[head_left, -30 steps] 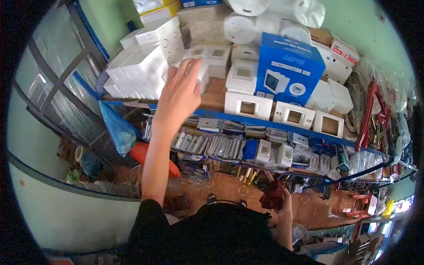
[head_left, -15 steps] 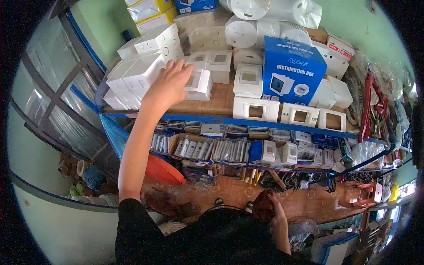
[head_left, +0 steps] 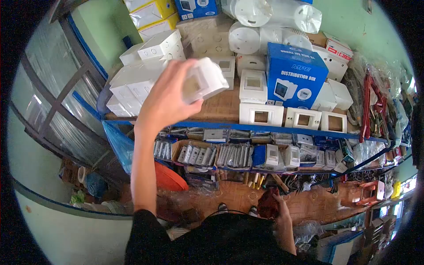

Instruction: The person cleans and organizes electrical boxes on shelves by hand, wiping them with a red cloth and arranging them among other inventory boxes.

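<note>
My left hand (head_left: 164, 99) grips a white plastic breaker box (head_left: 213, 78) with a clear window, tilted and lifted above the upper shelf. The fingers wrap its left side and underside. Behind it stands another white windowed box (head_left: 226, 68), and to the left are stacked white junction boxes (head_left: 132, 84). Low near my body, my right hand (head_left: 282, 211) is closed round a dark red, crumpled-looking thing (head_left: 267, 204) whose kind I cannot make out.
A blue distribution box carton (head_left: 295, 75) stands on the upper shelf, with white frames (head_left: 261, 114) along its blue front edge (head_left: 212, 125). Below, a lower shelf carries packed switch plates (head_left: 196, 153). A red round object (head_left: 170, 176) sits underneath, near the tiled floor (head_left: 234, 192).
My left hand has raised the white breaker box off the shelf and brought it closer, tilting it. My right hand still holds the dark red thing, slightly shifted.
</note>
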The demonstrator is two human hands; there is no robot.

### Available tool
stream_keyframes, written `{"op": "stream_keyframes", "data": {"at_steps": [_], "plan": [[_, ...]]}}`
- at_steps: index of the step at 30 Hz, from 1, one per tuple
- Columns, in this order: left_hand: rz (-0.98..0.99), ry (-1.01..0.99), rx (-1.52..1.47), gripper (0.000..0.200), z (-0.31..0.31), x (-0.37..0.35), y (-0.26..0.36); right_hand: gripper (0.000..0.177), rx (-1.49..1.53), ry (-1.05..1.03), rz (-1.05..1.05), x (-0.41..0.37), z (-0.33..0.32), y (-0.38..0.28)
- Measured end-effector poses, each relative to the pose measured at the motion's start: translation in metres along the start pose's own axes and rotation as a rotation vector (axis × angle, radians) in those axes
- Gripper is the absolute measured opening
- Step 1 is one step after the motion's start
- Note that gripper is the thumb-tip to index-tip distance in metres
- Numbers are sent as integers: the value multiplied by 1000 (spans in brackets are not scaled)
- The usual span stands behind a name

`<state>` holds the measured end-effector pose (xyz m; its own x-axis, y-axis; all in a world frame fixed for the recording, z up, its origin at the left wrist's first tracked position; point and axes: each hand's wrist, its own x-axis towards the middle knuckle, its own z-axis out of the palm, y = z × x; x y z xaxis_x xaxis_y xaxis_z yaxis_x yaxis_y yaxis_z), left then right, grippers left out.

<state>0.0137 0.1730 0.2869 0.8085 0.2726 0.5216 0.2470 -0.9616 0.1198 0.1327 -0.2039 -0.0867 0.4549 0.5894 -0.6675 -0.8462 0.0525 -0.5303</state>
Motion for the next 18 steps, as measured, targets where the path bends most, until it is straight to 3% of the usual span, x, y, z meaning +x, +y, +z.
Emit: {"op": "stream_keyframes", "data": {"at_steps": [2, 4, 5, 6, 8, 10, 11, 12, 13, 14, 15, 18], "plan": [[-108, 256, -480, 85, 9, -32, 4, 48, 40, 19, -59, 3, -3, 2], [-293, 444, -849, 86, 41, -78, -6, 48, 223, -245, -48, 1, 9, -7], [-412, 486, -1224, 86, 65, -106, -1, 48, 316, -367, -36, -8, 16, -14], [-536, 593, -1596, 87, 89, -133, 4, 48, 294, -306, -182, -24, 51, -26], [-628, 447, -1333, 84, 138, -184, 22, 55, 430, -457, -265, -29, 84, -36], [-688, 370, -1413, 82, 163, -196, 60, 70, 113, -506, -427, -48, 127, -56], [-768, 411, -1964, 80, 170, -198, 78, 70, 33, -526, -559, -49, 152, -57], [-893, 377, -2019, 77, 171, -202, 93, 71, -55, -542, -684, -51, 173, -57], [-1012, 347, -2069, 74, 171, -205, 103, 68, -267, -624, -577, -63, 186, -69], [-967, 314, -2079, 67, 179, -215, 107, 63, -428, -639, -648, -71, 206, -69], [-1040, 317, -2048, 67, 177, -219, 113, 58, -992, -558, -1056, -53, 210, -69], [-1123, 402, -1930, 63, 164, -211, 107, 56, -1046, -597, -1092, -63, 231, -47]]}}
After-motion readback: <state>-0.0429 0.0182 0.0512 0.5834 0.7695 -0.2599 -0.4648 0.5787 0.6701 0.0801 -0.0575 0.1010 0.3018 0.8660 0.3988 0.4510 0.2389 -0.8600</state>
